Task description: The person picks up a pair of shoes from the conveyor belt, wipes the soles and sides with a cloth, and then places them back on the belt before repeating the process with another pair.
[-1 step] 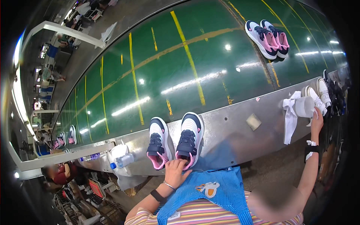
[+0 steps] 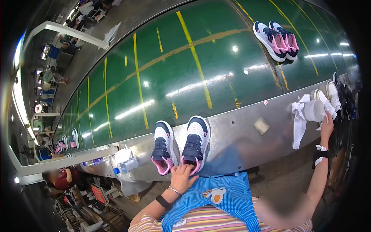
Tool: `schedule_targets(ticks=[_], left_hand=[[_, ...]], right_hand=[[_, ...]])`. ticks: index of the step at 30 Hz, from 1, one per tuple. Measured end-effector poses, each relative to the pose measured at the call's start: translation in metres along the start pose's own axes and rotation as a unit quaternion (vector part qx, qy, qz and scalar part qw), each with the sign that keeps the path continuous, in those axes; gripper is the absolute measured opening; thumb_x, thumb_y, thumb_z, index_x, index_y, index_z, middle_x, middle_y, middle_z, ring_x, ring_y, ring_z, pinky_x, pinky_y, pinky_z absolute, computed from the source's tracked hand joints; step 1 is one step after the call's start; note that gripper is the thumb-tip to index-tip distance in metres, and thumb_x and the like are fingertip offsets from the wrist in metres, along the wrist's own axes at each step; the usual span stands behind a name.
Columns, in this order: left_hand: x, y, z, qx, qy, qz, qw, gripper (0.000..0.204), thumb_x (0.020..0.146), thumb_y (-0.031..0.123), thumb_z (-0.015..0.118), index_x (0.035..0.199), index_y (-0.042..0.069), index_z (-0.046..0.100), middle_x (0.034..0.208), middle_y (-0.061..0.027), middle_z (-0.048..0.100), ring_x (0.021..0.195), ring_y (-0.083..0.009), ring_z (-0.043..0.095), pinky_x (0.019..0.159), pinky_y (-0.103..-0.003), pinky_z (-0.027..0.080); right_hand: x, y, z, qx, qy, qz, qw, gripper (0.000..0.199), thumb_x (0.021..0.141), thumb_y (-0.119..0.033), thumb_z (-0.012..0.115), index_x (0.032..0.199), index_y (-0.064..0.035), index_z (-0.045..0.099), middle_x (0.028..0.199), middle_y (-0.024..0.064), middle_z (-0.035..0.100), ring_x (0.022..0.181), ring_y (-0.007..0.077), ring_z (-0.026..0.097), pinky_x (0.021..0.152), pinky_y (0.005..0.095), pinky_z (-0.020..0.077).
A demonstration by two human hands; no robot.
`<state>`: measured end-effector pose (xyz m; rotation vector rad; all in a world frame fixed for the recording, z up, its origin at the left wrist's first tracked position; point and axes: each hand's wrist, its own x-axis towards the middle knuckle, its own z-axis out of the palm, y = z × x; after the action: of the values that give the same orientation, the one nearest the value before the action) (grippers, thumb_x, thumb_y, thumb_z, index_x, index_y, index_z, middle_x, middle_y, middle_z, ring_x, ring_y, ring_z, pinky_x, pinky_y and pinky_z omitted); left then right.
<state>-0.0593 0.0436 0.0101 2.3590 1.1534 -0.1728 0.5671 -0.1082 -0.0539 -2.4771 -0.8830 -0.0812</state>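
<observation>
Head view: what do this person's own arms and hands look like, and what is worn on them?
Both forearms are bare. The left hand has a thin silver bangle at the wrist and a black band with a dark face a little further up the forearm. The right hand has a black wrist strap with a white cloth piece tied round it. Short striped sleeves in pink, yellow and white show at the lower edge.
</observation>
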Motion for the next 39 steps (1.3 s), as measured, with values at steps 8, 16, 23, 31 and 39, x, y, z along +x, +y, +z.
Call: schedule_targets(ticks=[8, 16, 23, 31, 39], left_hand=[[-0.001, -0.002, 0.004, -0.043, 0.051, 0.015, 0.998, 0.037, 0.07, 0.022, 0.067, 0.101, 0.009, 0.054, 0.101, -0.0089, 0.052, 0.094, -0.0256, 0.049, 0.082, -0.039, 0.034], [-0.011, -0.02, -0.007, -0.104, 0.136, -0.005, 0.985, 0.028, 0.068, 0.006, 0.065, 0.095, 0.006, 0.057, 0.096, -0.0097, 0.054, 0.09, -0.0281, 0.051, 0.077, -0.037, 0.039], [0.017, -0.054, -0.034, -0.046, 0.269, -0.081, 0.959, 0.04, 0.065, 0.009, 0.068, 0.101, 0.004, 0.053, 0.101, -0.0162, 0.05, 0.092, -0.0332, 0.049, 0.079, -0.04, 0.04], [0.115, -0.136, -0.048, -0.035, 0.186, -0.233, 0.954, 0.065, 0.068, 0.032, 0.069, 0.123, 0.008, 0.043, 0.118, -0.0262, 0.043, 0.105, -0.0402, 0.047, 0.086, -0.041, 0.041], [0.126, -0.164, -0.033, -0.135, 0.244, -0.254, 0.926, 0.03, 0.077, 0.033, 0.061, 0.082, 0.003, 0.06, 0.074, -0.0159, 0.056, 0.074, -0.0312, 0.057, 0.068, -0.039, 0.045]], right_hand=[[-0.005, 0.054, 0.002, 0.263, 0.068, 0.129, 0.954, 0.022, 0.087, -0.007, 0.046, 0.105, -0.002, 0.057, 0.104, 0.0098, 0.058, 0.094, 0.0178, 0.054, 0.084, 0.0271, 0.0407], [-0.053, -0.071, 0.025, 0.505, 0.012, 0.249, 0.826, 0.023, 0.086, -0.007, 0.052, 0.108, -0.001, 0.054, 0.09, 0.0053, 0.057, 0.074, 0.0107, 0.054, 0.065, 0.0226, 0.0459], [-0.103, -0.155, 0.029, 0.556, -0.112, 0.278, 0.775, 0.02, 0.086, -0.007, 0.052, 0.105, -0.0003, 0.052, 0.088, 0.0058, 0.056, 0.074, 0.0107, 0.054, 0.065, 0.0228, 0.0463], [-0.127, -0.253, 0.052, 0.592, -0.252, 0.244, 0.725, 0.015, 0.083, -0.009, 0.058, 0.097, -0.0036, 0.055, 0.085, 0.003, 0.057, 0.068, 0.0083, 0.055, 0.061, 0.0198, 0.0474], [-0.135, -0.275, 0.042, 0.585, -0.273, 0.233, 0.728, 0.014, 0.083, -0.009, 0.058, 0.095, -0.0037, 0.054, 0.081, 0.0035, 0.057, 0.066, 0.0086, 0.055, 0.059, 0.0196, 0.0469]])
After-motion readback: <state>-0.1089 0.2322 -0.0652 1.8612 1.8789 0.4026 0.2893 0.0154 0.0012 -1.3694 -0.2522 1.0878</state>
